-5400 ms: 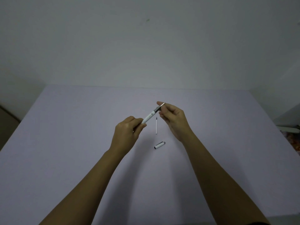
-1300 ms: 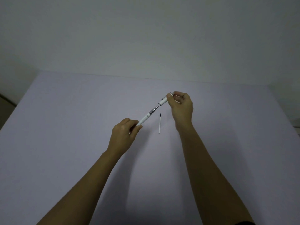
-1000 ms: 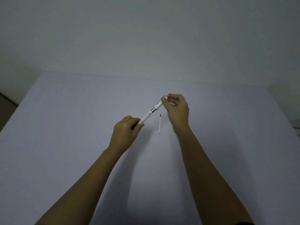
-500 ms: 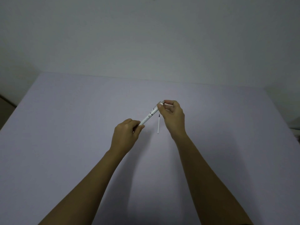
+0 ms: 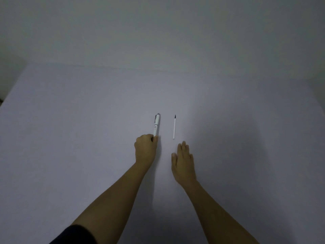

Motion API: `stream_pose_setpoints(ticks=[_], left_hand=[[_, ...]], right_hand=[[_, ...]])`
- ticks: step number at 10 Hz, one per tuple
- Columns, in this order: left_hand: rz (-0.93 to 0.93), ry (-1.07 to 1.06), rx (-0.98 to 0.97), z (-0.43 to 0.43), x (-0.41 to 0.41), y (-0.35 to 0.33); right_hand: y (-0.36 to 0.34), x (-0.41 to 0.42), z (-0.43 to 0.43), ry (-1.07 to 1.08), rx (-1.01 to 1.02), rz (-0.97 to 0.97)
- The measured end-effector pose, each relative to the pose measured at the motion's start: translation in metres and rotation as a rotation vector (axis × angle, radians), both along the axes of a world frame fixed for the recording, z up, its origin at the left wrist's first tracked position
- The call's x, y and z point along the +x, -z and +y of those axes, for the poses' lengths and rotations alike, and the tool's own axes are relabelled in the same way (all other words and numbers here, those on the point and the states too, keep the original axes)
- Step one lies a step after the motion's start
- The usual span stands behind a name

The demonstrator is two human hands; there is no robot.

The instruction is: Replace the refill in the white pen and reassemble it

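Observation:
The white pen (image 5: 156, 125), with its cap on, lies on the table pointing away from me. My left hand (image 5: 146, 149) is closed around the pen's near end. A thin white refill (image 5: 174, 127) with a dark tip lies parallel to the pen, a little to its right. My right hand (image 5: 183, 162) rests flat on the table just below the refill, fingers extended, holding nothing and not touching the refill.
The pale lavender table (image 5: 70, 138) spreads wide on all sides, its far edge meeting a plain grey wall (image 5: 158, 32). A dark sleeve (image 5: 73, 235) shows at the bottom left.
Both hands held the pen in the air and the right pushed the cap on. Now the capped pen lies on the table, the right hand has let go and dropped flat.

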State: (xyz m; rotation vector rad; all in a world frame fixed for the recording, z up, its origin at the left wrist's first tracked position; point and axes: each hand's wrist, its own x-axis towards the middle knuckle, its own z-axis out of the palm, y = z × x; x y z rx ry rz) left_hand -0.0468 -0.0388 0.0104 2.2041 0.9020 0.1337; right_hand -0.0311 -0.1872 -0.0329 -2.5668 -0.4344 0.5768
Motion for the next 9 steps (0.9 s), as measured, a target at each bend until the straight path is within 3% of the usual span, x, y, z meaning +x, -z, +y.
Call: stream_pose_setpoints(ticks=[2,4,9], left_hand=[[-0.075,0.018,0.076,-0.012,0.016,0.022],[-0.122,-0.008,0.126,-0.020,0.017,0.030],[-0.075,-0.038,0.139,-0.017,0.014,0.019]], right_hand=[[0.021,-0.009,-0.003,-0.068,-0.121,-0.212],[0.027,-0.011,-0.003,-0.049,-0.113,-0.279],[0.007,-0.001,-0.003,-0.040,-0.035,-0.152]])
